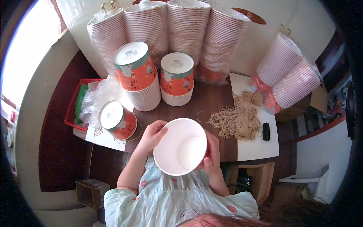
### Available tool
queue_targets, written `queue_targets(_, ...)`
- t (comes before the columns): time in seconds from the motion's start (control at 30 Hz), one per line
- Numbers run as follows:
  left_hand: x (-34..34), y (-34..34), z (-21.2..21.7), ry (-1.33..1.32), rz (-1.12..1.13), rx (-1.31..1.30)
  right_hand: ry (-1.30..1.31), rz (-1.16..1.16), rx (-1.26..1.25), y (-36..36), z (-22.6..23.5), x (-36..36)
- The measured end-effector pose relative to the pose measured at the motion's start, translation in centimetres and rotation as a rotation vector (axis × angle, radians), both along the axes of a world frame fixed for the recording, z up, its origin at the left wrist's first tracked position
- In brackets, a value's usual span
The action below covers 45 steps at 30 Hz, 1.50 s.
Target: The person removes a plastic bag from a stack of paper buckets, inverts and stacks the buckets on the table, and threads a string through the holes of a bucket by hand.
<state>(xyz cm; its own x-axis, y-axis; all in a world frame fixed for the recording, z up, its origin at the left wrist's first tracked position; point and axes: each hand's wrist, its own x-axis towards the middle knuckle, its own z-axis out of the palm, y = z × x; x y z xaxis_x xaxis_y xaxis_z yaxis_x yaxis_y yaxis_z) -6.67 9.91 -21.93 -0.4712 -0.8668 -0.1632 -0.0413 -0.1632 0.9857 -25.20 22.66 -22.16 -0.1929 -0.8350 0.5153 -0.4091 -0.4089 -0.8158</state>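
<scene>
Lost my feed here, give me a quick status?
Left hand and right hand both gripping white paper cup, mouth up. String pile to the right, apart. Nothing in the way.

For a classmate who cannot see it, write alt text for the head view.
Both hands, left hand and right hand, hold an empty white paper bucket, its opening facing the camera, over a dark table with stacked orange buckets and a pile of string.

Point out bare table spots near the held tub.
Free: dark tabletop between the two upturned tub stacks and the string pile; white board beneath the string. Crowded: left side, lone tub, plastic bag, red basket.
</scene>
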Motion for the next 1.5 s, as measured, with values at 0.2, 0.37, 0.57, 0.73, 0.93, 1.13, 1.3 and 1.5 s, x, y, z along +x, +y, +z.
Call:
queue_targets(0.2, -0.5, -1.0, -1.1, -0.32, 0.055, -0.259, 0.143, 0.054, 0.01, -0.8, 0.2, -0.2)
queue_targets(0.37, -0.3, -1.8, -2.0, -0.479, 0.031, -0.373, 0.144, 0.066, 0.036, -2.2, -1.1, -0.8)
queue_targets(0.57, -0.6, -2.4, -3.4, -0.46, -0.103, -0.779, -0.269, 0.254, 0.405, -6.8, -3.2, -2.0)
queue_targets(0.73, -1.8, -2.2, -3.4, -0.423, -0.143, -0.929, -0.154, 0.611, 0.535, -11.3, -5.3, -2.5)
queue_targets(0.93, -1.7, -2.8, -4.0, -0.487, -0.173, -0.797, -0.169, 0.7, 0.639, -12.5, -6.1, -3.1)
queue_targets(1.13, -2.0, -3.4, -3.7, -0.475, -0.216, -0.789, -0.283, 0.767, 0.705, -13.3, -6.9, -3.5)
queue_targets(1.3, -1.3, -3.9, -3.2, -0.504, -0.16, -0.689, 0.209, 0.019, 0.754, -15.1, -6.3, -4.0)
queue_targets(1.5, 0.3, -3.5, -2.2, -0.508, -0.095, -0.54, 0.551, -0.471, 0.661, -15.8, -13.3, -8.4)
